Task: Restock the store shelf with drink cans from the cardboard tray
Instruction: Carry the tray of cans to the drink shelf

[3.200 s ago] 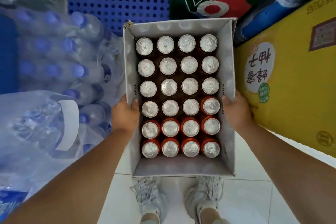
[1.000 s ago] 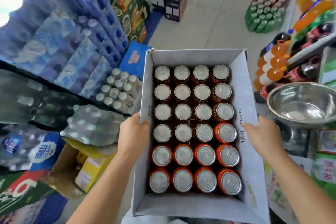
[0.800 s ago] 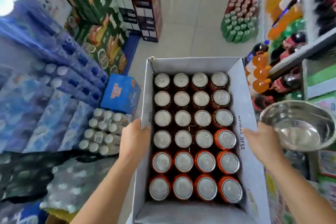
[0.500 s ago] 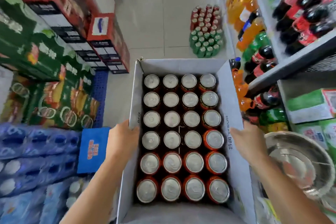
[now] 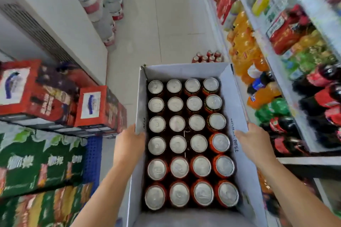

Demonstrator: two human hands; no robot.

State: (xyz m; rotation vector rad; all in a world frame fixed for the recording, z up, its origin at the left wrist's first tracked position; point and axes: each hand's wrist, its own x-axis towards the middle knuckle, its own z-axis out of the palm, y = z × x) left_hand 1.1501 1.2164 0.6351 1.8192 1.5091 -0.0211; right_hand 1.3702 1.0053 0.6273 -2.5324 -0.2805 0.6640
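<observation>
The person held the cardboard tray [image 5: 186, 71] out in front at about waist height, above the pale tiled floor [image 5: 166, 24] of the aisle. The store shelf [image 5: 293, 114] stood close on the right. The left hand [image 5: 129, 145] clasped the tray's left wall and the right hand [image 5: 252, 143] its right wall, each near the middle of the long side. The thumbs lay over the rims, and the other fingers wrapped outside and below, out of sight. The step in hand looked like carrying the load to the shelf. Doing it well would mean holding the tray level and supporting it from underneath, since thin side walls could buckle under a full load. It would also mean setting the tray down somewhere firm before lifting any can out. The drink cans [image 5: 178, 144] filled the tray in a tight four-by-six grid, none yet removed. They were rigid cylinders with dull silver lids and pull tabs, and their orange-red sides showed only on the nearer rows. The tray was pale, matte card with creased corners and small print on the right wall. Smooth plastic bottles of orange soda [image 5: 243, 46] crowded the shelf's lower level, and red printed cartons [image 5: 92, 105] were stacked on the left.
</observation>
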